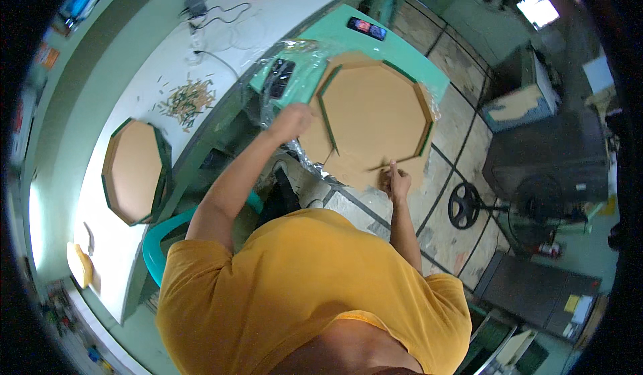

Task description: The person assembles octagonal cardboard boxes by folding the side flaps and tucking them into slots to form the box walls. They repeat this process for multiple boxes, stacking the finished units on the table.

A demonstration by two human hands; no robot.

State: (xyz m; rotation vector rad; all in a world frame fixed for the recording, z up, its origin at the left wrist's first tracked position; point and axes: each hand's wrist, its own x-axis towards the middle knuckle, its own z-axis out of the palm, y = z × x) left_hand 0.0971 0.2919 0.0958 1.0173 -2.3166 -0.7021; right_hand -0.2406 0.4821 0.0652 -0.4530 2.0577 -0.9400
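An octagonal cardboard panel (375, 107) with green-edged raised strips along several sides lies on a larger sheet of brown cardboard (348, 166). The near side, between the left and right strips, has no full strip on it. My right hand (396, 180) is closed at that near edge, pinching a thin dark strip (379, 168) that is slightly smeared by motion. At the cardboard's left edge, my left hand (293, 121) is curled closed; its fingertips and anything in them are hidden. Clear plastic wrap (307, 155) lies bunched under the cardboard's left side.
The green tabletop (408, 56) holds one phone (367, 28) at the far side and another dark phone (281, 78) under plastic. On the white counter (151, 80) are a pile of short sticks (189, 101), a second octagonal frame (134, 172) and cables. A teal chair (155, 247) stands lower left.
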